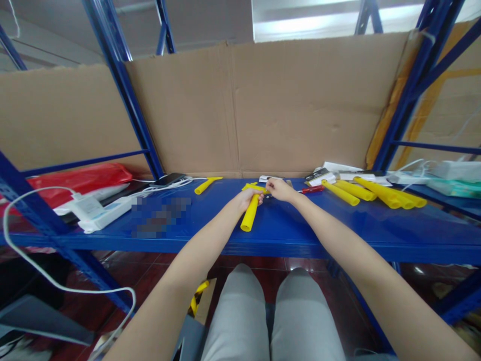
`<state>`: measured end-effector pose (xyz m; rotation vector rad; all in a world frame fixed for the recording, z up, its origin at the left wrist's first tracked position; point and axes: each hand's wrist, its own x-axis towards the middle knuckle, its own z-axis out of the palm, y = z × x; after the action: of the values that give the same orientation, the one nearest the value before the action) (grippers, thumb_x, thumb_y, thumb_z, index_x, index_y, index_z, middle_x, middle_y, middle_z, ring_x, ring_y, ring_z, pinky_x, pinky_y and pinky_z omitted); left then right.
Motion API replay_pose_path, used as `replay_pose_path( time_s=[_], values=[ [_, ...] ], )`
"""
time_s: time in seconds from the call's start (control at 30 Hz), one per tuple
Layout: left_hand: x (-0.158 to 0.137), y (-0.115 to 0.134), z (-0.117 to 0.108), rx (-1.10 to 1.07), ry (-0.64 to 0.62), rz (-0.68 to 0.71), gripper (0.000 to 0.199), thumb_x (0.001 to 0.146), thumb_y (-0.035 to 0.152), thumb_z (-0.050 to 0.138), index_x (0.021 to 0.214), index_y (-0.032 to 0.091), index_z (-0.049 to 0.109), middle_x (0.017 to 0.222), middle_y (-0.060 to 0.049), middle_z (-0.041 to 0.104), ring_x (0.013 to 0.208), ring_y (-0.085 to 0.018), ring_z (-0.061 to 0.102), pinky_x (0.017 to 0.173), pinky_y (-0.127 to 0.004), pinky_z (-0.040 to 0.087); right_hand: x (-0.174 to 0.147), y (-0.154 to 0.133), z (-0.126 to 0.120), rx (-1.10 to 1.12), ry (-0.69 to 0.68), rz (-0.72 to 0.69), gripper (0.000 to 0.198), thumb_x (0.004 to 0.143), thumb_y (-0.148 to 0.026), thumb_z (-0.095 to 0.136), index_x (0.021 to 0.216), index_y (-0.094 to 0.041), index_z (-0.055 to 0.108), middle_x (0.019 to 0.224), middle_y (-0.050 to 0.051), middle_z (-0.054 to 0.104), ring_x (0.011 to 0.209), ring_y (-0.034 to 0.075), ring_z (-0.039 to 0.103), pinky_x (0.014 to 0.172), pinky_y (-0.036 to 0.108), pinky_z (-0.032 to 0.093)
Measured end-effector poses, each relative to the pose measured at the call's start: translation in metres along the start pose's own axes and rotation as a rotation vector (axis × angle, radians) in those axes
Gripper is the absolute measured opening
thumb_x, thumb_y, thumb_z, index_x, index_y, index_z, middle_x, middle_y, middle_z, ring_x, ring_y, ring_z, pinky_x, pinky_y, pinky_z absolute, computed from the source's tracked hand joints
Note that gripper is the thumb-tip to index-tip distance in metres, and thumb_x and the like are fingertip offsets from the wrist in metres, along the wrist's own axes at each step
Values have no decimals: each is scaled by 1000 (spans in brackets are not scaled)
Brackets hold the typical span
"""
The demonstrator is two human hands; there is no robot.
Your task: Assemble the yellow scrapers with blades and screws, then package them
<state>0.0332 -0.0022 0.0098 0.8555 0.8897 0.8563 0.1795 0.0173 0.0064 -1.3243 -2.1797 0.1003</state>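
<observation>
In the head view, my left hand (250, 199) is closed around a yellow plastic tube (248, 219) with a crosspiece at its far end. The tube's open end points toward me, just above the blue shelf. My right hand (280, 190) is at the crosspiece, fingers pinched together. Whatever lies between those fingertips is too small to make out. Beside my right wrist lies a red-handled screwdriver (312, 189). To the left, another yellow tube piece (205, 186) rests on the shelf.
Several yellow tubes (340, 193) lie on the blue shelf (289, 225) at the right. A white power strip (108, 213), cables and a red bag (90, 180) occupy the left. Cardboard (300, 100) backs the shelf between blue posts. Below stands a box with yellow pieces (202, 287).
</observation>
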Motion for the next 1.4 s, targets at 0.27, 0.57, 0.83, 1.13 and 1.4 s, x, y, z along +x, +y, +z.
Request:
replay_pose_path(
  time_s=[0.27, 0.57, 0.83, 1.13, 1.4],
  values=[
    [-6, 1, 5, -22, 53, 4, 23, 88, 0, 35, 75, 13, 49, 47, 4, 43, 34, -5, 40, 35, -13, 35, 0, 3, -2, 55, 15, -34, 17, 80, -7, 49, 66, -17, 54, 73, 4, 64, 66, 13, 53, 66, 23, 39],
    [-9, 1, 6, 5, 47, 13, 25, 89, 0, 33, 73, 13, 49, 45, 4, 43, 33, -5, 39, 35, -12, 34, 2, 6, 1, 104, 17, -18, 17, 78, -4, 51, 68, -18, 50, 72, 1, 59, 67, 12, 51, 67, 23, 39],
    [-3, -1, 4, 8, 16, 7, 23, 87, -1, 38, 72, 13, 50, 47, 4, 43, 34, -5, 40, 35, -13, 34, 2, 0, -2, 101, -27, 60, 25, 83, -9, 47, 63, -20, 39, 64, -2, 51, 61, 11, 45, 59, 23, 32],
    [4, -2, 0, 16, -8, 11, 19, 84, 0, 41, 76, 11, 54, 48, 2, 46, 36, -7, 42, 38, -16, 39, 4, 8, -1, 23, -60, 50, 20, 86, -14, 48, 66, -19, 47, 70, 2, 58, 65, 12, 49, 62, 23, 36],
    [6, -3, -2, -25, -41, 6, 16, 82, -1, 45, 76, 12, 53, 48, 3, 46, 35, -6, 42, 35, -13, 35, 4, 6, -1, 47, -41, 56, 17, 85, -15, 47, 69, -17, 52, 72, 2, 60, 67, 13, 50, 65, 24, 38]
  ],
)
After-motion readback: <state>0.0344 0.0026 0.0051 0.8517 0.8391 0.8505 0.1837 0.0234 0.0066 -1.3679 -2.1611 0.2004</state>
